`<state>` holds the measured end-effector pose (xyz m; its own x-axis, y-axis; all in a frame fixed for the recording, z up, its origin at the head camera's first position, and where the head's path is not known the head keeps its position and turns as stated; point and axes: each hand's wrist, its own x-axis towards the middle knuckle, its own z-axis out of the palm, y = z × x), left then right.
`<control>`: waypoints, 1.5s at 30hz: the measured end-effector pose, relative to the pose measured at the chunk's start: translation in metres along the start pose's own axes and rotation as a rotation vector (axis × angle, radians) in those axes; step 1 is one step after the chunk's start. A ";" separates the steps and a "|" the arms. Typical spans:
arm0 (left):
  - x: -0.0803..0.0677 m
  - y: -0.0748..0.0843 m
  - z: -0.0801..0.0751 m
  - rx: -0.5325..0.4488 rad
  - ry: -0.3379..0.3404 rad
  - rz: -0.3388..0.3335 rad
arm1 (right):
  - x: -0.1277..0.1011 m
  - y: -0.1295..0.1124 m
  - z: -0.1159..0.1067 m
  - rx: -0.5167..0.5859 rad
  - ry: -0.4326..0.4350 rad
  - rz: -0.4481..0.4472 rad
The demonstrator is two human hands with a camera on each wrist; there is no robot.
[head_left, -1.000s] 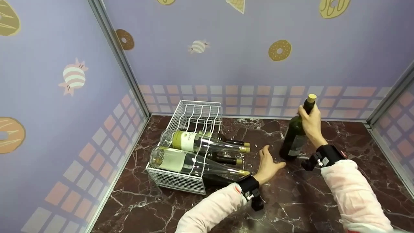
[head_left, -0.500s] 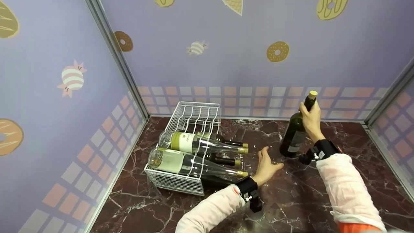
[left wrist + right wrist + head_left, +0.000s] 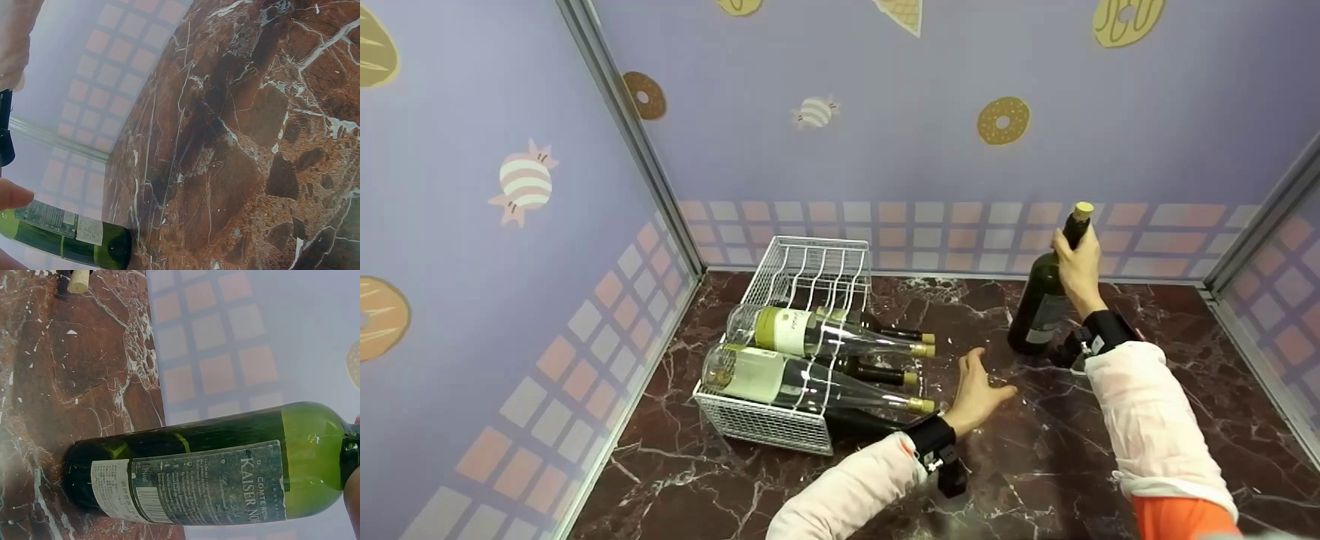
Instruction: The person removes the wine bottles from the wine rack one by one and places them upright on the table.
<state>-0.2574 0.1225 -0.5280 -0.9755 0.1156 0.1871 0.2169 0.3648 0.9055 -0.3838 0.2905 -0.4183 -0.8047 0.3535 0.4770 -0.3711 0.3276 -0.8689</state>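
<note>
A dark green wine bottle (image 3: 1039,307) with a cork in its mouth stands nearly upright on the right of the marble surface. My right hand (image 3: 1080,270) grips it round the neck. The right wrist view shows its dark label (image 3: 225,486) with white print and a barcode. My left hand (image 3: 979,394) is held with thumb and fingers spread, between the bottle and the rack, and holds nothing. Left of it stands a white wire wine rack (image 3: 765,424), with clear bottles (image 3: 840,382) and dark bottles (image 3: 877,371) lying in it, corks pointing right.
The back part of the rack shows bare wavy wires (image 3: 825,262). Purple patterned walls (image 3: 915,135) enclose the dark red marble surface (image 3: 697,487) at the back and sides. Cork ends (image 3: 922,405) of the racked bottles jut out close to the left hand.
My right hand and the green bottle have shifted slightly back, away from me. The left hand stays almost in place, fingers still spread.
</note>
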 end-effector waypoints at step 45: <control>0.002 -0.011 -0.004 0.044 -0.027 -0.036 | 0.016 -0.018 -0.010 -0.192 0.095 -0.523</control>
<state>-0.2622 0.1146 -0.5360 -0.9815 0.1265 0.1439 0.1837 0.4091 0.8938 -0.3849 0.2993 -0.3937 -0.4878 0.1753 0.8552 -0.6115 0.6306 -0.4780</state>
